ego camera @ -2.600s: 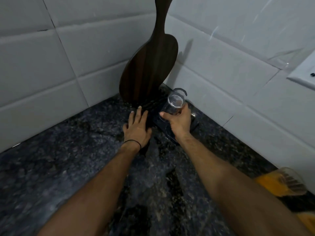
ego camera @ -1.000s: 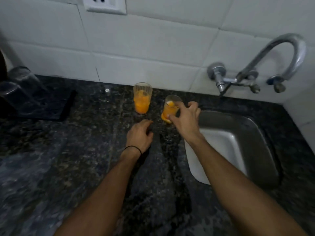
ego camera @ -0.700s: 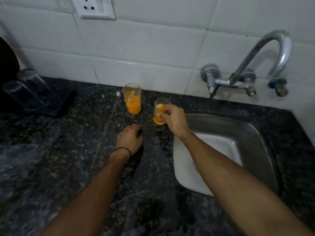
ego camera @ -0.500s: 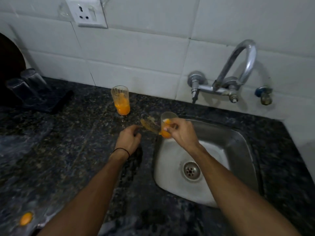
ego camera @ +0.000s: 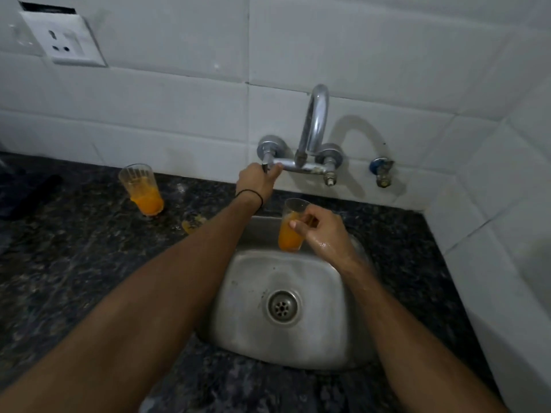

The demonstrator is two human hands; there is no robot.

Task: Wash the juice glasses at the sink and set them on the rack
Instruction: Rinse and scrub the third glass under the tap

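My right hand [ego camera: 323, 234] grips a clear juice glass [ego camera: 289, 231] partly filled with orange juice, held upright over the back of the steel sink [ego camera: 322, 332]. My left hand [ego camera: 257, 180] is closed around the left tap handle [ego camera: 266, 162] of the chrome faucet [ego camera: 313, 126]. No water is visible from the spout. A second glass [ego camera: 142, 189] with orange juice in its bottom stands on the dark granite counter [ego camera: 74, 263] to the left, near the wall. The dark rack [ego camera: 24, 192] shows only as a dim edge at far left.
A small orange spill [ego camera: 190, 225] lies on the counter beside the sink's left rim. A blue-capped valve [ego camera: 381, 171] sticks out of the white tiled wall right of the faucet. A wall socket [ego camera: 62, 43] is at the upper left. The drain [ego camera: 281, 307] sits mid-basin.
My right hand has carried the glass from the counter edge to under the faucet, over the sink. My left hand has risen off the counter and taken the left tap handle. The view has shifted right.
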